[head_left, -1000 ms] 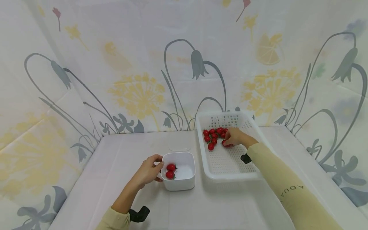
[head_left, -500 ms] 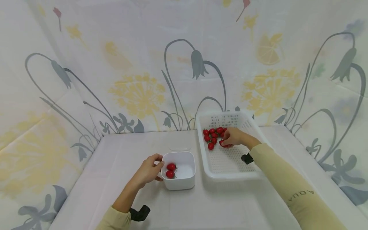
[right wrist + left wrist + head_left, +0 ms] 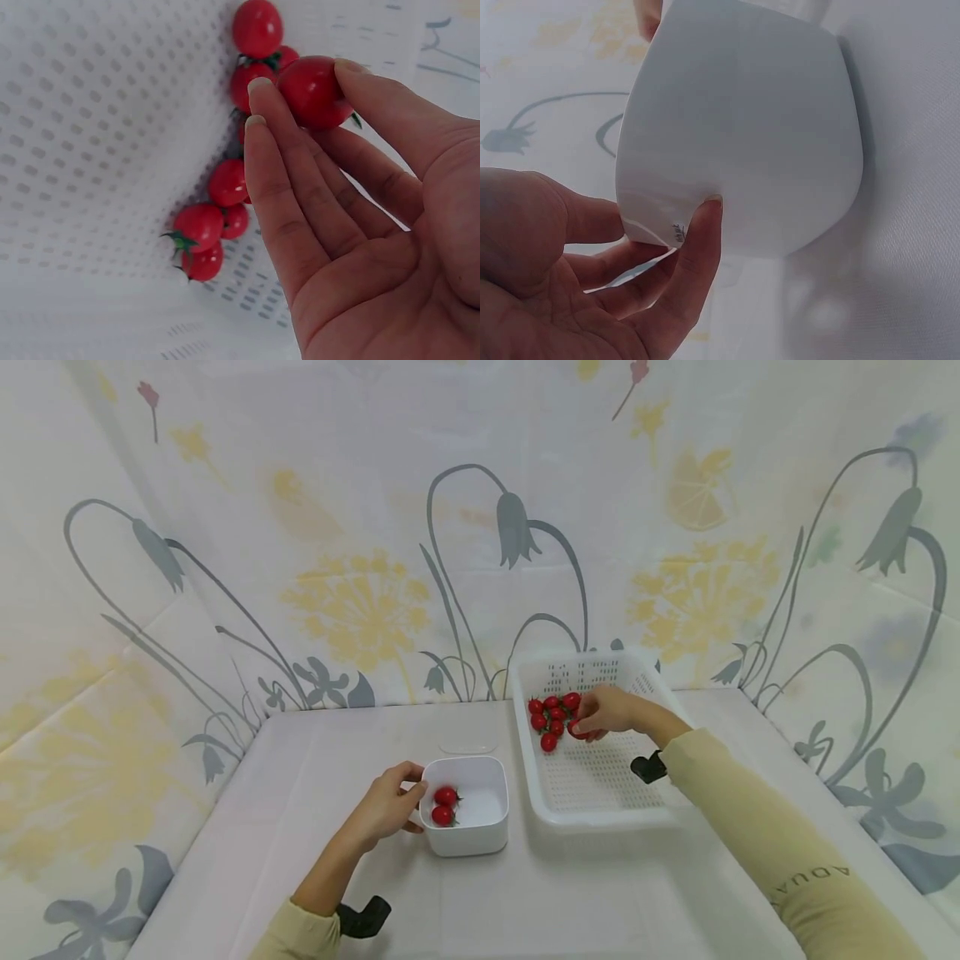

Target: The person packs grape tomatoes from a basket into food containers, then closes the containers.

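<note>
Over the white perforated basket (image 3: 534, 781), my right hand (image 3: 611, 710) pinches a red cherry tomato (image 3: 311, 91) between thumb and fingers. Several other cherry tomatoes (image 3: 548, 742) with green stems lie in the basket's left part, just left of that hand. My left hand (image 3: 388, 806) holds the left side of a small white square container (image 3: 468, 841). In the left wrist view, its thumb is at the rim and a fingertip (image 3: 711, 206) presses the outer wall. Two cherry tomatoes (image 3: 446, 796) lie along the left inside of the container.
The container and basket stand side by side on a white-covered table (image 3: 330, 743), a narrow gap between them. Behind the container is a faint, clear rounded edge (image 3: 468, 751), too indistinct to identify. A flower-printed cloth (image 3: 360, 527) rises behind and at both sides.
My right hand has shifted slightly left and up with the cherry tomato, now seen between its fingertips. My left hand and the container have stayed in place.
</note>
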The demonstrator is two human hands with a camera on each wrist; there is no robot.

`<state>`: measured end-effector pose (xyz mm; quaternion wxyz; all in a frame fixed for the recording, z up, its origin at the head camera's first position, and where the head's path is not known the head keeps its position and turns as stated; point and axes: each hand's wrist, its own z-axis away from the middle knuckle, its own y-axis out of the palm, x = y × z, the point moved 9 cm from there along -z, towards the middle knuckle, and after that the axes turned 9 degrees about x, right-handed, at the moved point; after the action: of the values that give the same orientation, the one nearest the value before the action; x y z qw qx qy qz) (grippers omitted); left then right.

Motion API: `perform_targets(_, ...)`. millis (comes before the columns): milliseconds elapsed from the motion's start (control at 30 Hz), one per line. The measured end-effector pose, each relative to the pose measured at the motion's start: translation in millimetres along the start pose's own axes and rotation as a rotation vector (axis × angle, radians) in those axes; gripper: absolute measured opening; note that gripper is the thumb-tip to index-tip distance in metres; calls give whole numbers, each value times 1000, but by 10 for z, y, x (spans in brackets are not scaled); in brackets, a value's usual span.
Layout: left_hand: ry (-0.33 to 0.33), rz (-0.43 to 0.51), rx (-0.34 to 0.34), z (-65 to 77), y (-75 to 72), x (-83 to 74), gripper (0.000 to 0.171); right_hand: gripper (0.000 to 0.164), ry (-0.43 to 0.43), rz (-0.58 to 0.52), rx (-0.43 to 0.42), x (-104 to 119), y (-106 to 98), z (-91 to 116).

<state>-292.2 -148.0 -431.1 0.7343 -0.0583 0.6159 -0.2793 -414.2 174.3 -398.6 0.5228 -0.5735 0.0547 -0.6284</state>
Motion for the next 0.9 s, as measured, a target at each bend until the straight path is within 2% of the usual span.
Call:
perform_targets(533,0,-2,3,10,-8,-12,29,19,-29,-116,-8,175,-93,161)
perform_targets(900,-4,-2,3,16,-7,-26,29,21,-23,-273,-4,294,-70,334)
